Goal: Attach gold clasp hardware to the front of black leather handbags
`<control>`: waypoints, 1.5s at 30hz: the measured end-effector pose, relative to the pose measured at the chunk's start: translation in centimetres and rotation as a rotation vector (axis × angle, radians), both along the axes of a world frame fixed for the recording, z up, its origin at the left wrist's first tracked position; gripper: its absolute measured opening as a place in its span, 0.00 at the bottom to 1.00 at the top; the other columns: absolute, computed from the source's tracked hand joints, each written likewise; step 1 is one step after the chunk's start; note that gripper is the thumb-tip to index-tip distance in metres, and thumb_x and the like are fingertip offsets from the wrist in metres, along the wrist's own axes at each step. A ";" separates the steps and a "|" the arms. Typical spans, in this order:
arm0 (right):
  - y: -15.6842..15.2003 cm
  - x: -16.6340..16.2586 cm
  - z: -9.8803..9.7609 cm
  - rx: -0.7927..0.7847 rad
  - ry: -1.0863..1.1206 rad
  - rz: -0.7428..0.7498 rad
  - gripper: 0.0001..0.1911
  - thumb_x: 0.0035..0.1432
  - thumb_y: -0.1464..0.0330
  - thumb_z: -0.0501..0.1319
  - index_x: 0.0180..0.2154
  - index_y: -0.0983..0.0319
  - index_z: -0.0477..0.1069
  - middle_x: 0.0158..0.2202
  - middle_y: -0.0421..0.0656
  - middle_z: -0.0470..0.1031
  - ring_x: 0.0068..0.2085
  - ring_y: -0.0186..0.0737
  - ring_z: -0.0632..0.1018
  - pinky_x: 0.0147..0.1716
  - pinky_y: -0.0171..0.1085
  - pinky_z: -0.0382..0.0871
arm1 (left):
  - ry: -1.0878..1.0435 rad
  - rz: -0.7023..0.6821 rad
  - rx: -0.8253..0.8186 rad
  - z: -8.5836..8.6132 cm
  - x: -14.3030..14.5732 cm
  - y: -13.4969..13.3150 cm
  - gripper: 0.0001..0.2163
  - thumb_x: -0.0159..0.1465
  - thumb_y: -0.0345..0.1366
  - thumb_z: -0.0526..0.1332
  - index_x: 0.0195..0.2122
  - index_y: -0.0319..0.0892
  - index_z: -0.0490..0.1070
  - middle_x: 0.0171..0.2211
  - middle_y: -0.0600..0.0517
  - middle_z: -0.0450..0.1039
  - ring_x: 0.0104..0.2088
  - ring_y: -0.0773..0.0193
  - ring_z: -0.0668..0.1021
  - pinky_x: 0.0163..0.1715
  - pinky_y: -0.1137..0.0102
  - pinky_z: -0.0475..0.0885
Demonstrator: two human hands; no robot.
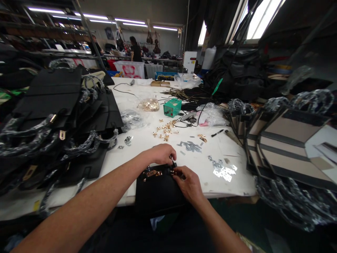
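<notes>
A black leather bag [158, 189] lies at the near edge of the white table [137, 140], with gold metal fittings [151, 173] on its top. My left hand [163, 154] is curled at the bag's upper edge, fingers pinched on a small part I cannot make out. My right hand [189, 182] is closed on a small gold fitting at the bag's top right corner. The two hands almost touch. Loose gold clasps [165, 131] lie scattered further back on the table.
Black bags with wrapped handles [58, 116] are piled at the left. Beige and black striped bags [286, 147] stack at the right. A green box [172, 107], silver plates [191, 146], foil scraps [223, 172] and cables lie on the table. A person [135, 49] stands far back.
</notes>
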State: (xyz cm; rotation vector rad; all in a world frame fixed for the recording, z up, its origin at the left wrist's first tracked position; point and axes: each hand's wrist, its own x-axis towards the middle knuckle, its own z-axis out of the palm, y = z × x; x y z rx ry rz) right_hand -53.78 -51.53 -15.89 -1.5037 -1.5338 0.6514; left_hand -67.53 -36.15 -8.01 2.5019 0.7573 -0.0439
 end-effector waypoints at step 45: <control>-0.6 2.1 2.4 -0.208 0.120 0.009 0.07 0.54 0.64 0.63 0.35 0.59 0.77 0.30 0.39 0.78 0.31 0.37 0.76 0.32 0.34 0.68 | 0.027 0.470 -0.462 -3.1 -1.7 -4.1 0.09 0.47 0.40 0.67 0.25 0.41 0.73 0.22 0.56 0.72 0.25 0.65 0.73 0.25 0.73 0.65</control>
